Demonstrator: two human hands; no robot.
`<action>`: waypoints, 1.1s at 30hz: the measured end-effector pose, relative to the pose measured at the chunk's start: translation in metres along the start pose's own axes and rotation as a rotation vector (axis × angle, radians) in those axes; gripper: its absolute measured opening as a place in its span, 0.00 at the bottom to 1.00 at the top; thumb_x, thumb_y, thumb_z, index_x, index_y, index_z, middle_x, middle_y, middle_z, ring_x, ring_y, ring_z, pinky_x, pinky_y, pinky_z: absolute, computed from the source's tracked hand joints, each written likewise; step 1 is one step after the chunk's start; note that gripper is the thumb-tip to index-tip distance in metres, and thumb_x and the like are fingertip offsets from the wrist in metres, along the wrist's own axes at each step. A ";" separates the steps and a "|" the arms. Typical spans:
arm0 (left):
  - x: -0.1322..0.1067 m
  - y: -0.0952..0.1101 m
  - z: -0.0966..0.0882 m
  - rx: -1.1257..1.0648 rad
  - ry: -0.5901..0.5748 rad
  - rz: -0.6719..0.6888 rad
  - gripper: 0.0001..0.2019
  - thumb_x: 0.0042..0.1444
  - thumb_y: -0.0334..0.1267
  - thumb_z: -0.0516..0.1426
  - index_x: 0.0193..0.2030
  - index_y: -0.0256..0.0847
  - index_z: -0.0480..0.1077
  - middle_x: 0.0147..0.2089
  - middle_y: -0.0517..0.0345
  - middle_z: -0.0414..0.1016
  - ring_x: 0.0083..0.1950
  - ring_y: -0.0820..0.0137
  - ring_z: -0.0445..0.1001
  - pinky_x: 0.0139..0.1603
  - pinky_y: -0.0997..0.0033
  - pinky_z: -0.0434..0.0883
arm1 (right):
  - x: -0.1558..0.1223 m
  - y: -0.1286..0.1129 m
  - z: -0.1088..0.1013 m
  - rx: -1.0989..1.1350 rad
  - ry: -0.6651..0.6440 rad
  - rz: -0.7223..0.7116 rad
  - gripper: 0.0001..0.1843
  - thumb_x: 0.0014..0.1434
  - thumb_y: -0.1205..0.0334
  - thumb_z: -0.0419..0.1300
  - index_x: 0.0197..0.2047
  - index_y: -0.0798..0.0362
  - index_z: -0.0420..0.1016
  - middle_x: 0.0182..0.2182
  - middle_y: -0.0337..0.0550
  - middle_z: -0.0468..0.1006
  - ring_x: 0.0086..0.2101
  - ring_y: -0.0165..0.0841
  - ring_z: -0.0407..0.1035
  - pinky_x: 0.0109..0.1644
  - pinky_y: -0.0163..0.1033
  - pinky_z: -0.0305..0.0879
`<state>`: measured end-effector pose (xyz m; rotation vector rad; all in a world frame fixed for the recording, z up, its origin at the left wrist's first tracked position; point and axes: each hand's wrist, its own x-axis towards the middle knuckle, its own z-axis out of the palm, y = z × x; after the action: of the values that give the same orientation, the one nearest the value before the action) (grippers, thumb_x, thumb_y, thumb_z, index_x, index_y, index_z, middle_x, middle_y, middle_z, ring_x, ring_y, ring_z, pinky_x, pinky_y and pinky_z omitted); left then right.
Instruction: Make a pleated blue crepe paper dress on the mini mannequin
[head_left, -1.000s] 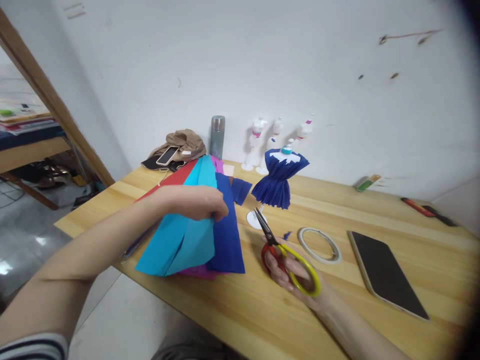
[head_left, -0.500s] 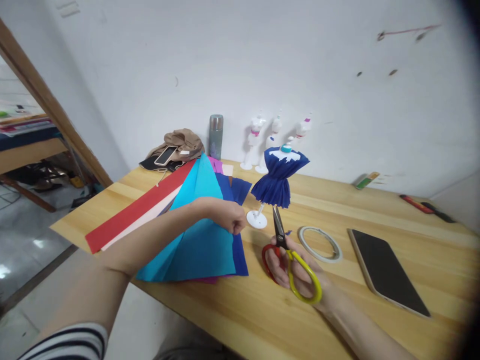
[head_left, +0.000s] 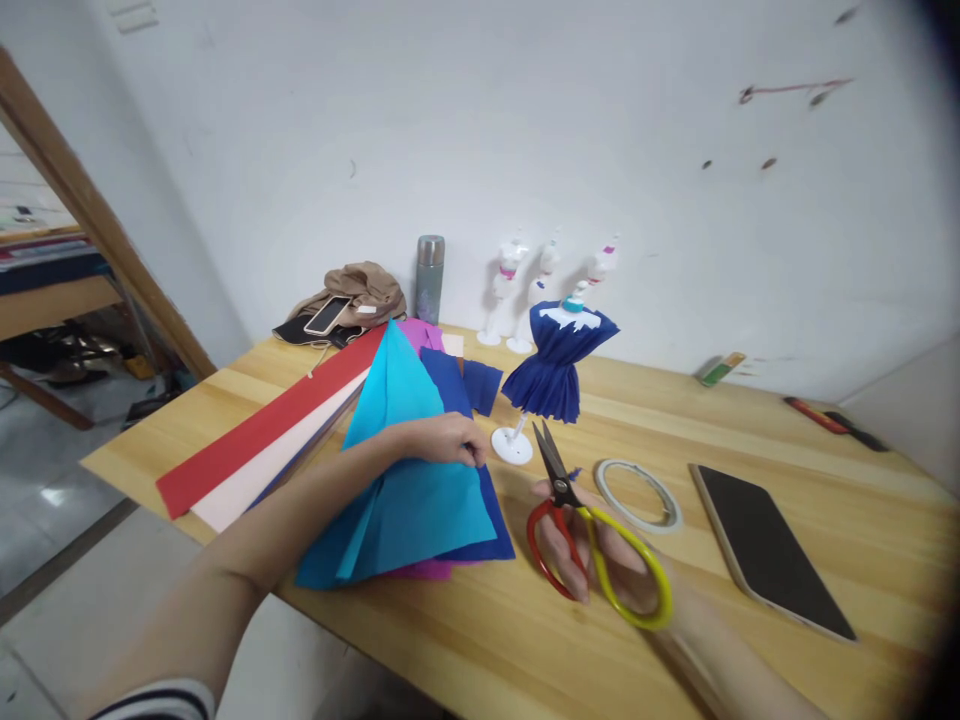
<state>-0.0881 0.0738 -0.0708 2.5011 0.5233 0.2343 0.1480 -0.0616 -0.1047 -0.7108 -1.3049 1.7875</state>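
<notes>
My left hand point(head_left: 446, 440) is closed above a cyan sheet of paper point(head_left: 420, 505). Whether its curled fingers pinch anything I cannot make out. Scissors point(head_left: 562, 490) with one red and one yellow handle are in my right hand point(head_left: 559, 550), thumb and fingers through the loops, blades slightly apart and pointing away from me. Just beyond the blade tips stands a small white dress form point(head_left: 512, 446) in a pleated dark blue paper dress point(head_left: 551, 365). Under the cyan sheet, dark blue paper point(head_left: 499, 525) sticks out at the right.
Red point(head_left: 262, 425) and pale pink strips lie left. A roll of white tape point(head_left: 604, 480) and a tablet point(head_left: 772, 550) are on the right. Along the wall stand a flask point(head_left: 430, 280) and three white dress forms point(head_left: 510, 270). A phone point(head_left: 328, 315) rests by brown cloth point(head_left: 367, 290).
The scissor blades have spread wider. The cyan and dark blue sheets have shifted to the right relative to the red strip. The view has tilted slightly.
</notes>
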 end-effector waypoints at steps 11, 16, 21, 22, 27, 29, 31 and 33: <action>-0.011 0.004 0.001 0.074 0.148 -0.060 0.06 0.57 0.26 0.57 0.38 0.31 0.77 0.40 0.52 0.80 0.46 0.68 0.76 0.49 0.73 0.68 | -0.004 0.007 0.006 -0.038 0.028 0.113 0.35 0.51 0.26 0.55 0.45 0.50 0.68 0.18 0.34 0.67 0.13 0.26 0.56 0.20 0.36 0.51; -0.015 0.019 -0.008 0.117 0.206 -0.056 0.05 0.58 0.29 0.58 0.37 0.37 0.77 0.39 0.54 0.79 0.45 0.68 0.74 0.49 0.71 0.68 | -0.011 0.003 0.013 0.085 -0.018 0.232 0.33 0.50 0.31 0.62 0.46 0.49 0.67 0.23 0.37 0.72 0.18 0.30 0.66 0.21 0.34 0.61; -0.018 0.029 -0.009 0.088 0.282 -0.007 0.05 0.59 0.31 0.58 0.36 0.37 0.76 0.38 0.54 0.79 0.44 0.70 0.73 0.48 0.72 0.67 | -0.009 0.011 0.016 -0.034 0.025 0.162 0.30 0.52 0.36 0.65 0.47 0.49 0.64 0.35 0.46 0.79 0.23 0.32 0.72 0.23 0.35 0.66; -0.018 0.031 -0.008 0.080 0.292 0.000 0.05 0.60 0.31 0.58 0.36 0.37 0.76 0.38 0.55 0.79 0.44 0.70 0.73 0.49 0.72 0.68 | -0.007 0.012 0.017 -0.088 0.064 0.141 0.30 0.52 0.37 0.65 0.47 0.50 0.64 0.34 0.46 0.78 0.22 0.29 0.71 0.22 0.34 0.64; -0.015 0.036 -0.005 0.126 0.317 0.032 0.05 0.60 0.31 0.58 0.35 0.38 0.76 0.37 0.55 0.79 0.43 0.70 0.72 0.48 0.71 0.67 | 0.011 0.005 0.034 -0.206 0.261 0.077 0.28 0.47 0.46 0.71 0.42 0.49 0.62 0.29 0.36 0.73 0.21 0.27 0.69 0.19 0.29 0.60; -0.013 0.039 -0.003 0.152 0.325 0.032 0.06 0.60 0.31 0.57 0.35 0.38 0.76 0.37 0.55 0.79 0.43 0.69 0.72 0.49 0.71 0.67 | 0.020 0.003 0.041 -0.212 0.303 0.086 0.27 0.44 0.51 0.72 0.40 0.49 0.62 0.27 0.33 0.71 0.20 0.26 0.68 0.18 0.29 0.60; -0.012 0.039 -0.002 0.164 0.330 0.016 0.06 0.60 0.32 0.58 0.34 0.38 0.76 0.37 0.54 0.79 0.44 0.69 0.73 0.50 0.70 0.67 | 0.028 0.004 0.047 -0.229 0.365 0.105 0.27 0.41 0.56 0.73 0.38 0.49 0.61 0.23 0.28 0.67 0.16 0.24 0.65 0.15 0.28 0.58; -0.012 0.036 -0.001 0.169 0.319 0.003 0.06 0.61 0.33 0.57 0.35 0.37 0.76 0.38 0.54 0.80 0.44 0.68 0.74 0.50 0.69 0.68 | 0.033 0.007 0.050 -0.220 0.414 0.111 0.26 0.40 0.58 0.72 0.37 0.49 0.61 0.19 0.24 0.64 0.12 0.22 0.60 0.13 0.28 0.54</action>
<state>-0.0880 0.0421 -0.0502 2.6425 0.6919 0.6210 0.0888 -0.0601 -0.0952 -1.2245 -1.2026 1.4860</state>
